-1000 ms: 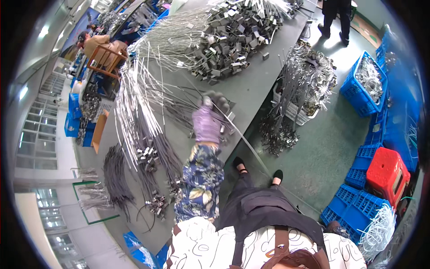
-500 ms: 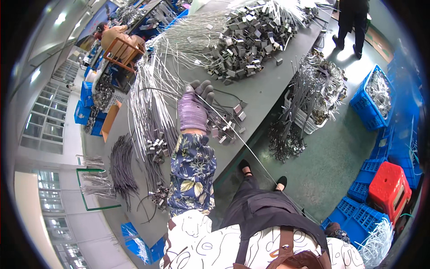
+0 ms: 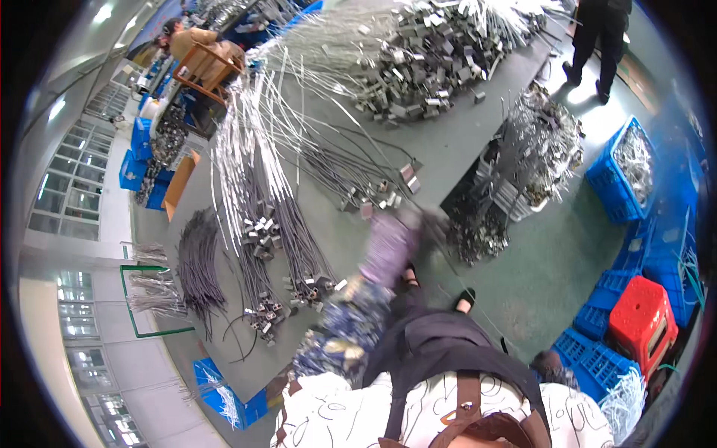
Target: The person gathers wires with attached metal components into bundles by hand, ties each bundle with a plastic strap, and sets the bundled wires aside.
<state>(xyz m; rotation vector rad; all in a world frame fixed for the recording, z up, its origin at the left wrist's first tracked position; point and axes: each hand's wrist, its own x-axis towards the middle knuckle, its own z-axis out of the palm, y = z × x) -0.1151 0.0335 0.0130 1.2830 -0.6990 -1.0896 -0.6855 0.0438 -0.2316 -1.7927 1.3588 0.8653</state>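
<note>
My left hand (image 3: pixel 418 228), in a grey glove with a purple cuff, is over the bench's front edge, smeared by motion. A thin cable (image 3: pixel 485 317) trails below it toward my right side; whether the fingers grip it cannot be told. Left of the hand, a bundle of dark cables with metal-cased connectors (image 3: pixel 366 211) lies on the grey bench (image 3: pixel 418 145). More light and dark cables with connectors (image 3: pixel 261 237) are spread further left. My right hand (image 3: pixel 551 367) is a dark shape low at the right, beside blue crates, its fingers hidden.
A large pile of connectors (image 3: pixel 426 63) covers the bench's far part. A white basket (image 3: pixel 515 203) heaped with cables stands right of the bench. Blue crates (image 3: pixel 616 198) and a red stool (image 3: pixel 638 321) line the right. One person (image 3: pixel 597 45) stands beyond; another (image 3: pixel 198 45) sits far left.
My left hand has moved from over the bench, where it gripped cable, right and nearer to my body. More cables with connectors now show on the bench where my arm was.
</note>
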